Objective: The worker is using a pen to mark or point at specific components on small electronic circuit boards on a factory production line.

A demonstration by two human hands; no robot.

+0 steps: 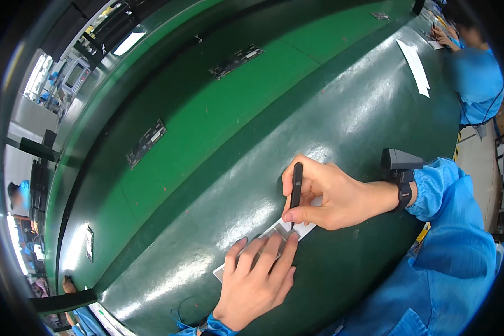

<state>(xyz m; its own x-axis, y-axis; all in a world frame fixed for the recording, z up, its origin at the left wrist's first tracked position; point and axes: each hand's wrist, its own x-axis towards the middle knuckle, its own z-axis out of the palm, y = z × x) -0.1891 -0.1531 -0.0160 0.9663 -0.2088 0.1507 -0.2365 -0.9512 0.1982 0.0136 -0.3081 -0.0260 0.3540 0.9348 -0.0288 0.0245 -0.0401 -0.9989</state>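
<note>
Green desk (341,129), near edge: white strip (302,228) lies flat, long axis lower-left to upper-right. Left hand (257,280) fingers spread, pressing it. Right hand (325,193) grip pinched on black tool (296,190), upright, tip down on strip.

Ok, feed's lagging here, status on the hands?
Left hand flat on white strip. Right hand grips black tweezers, tip on strip. Nothing in the way.

Both arms wear bright blue sleeves with gathered cuffs; the right wrist (404,193) carries a black band, possibly a watch.
</note>
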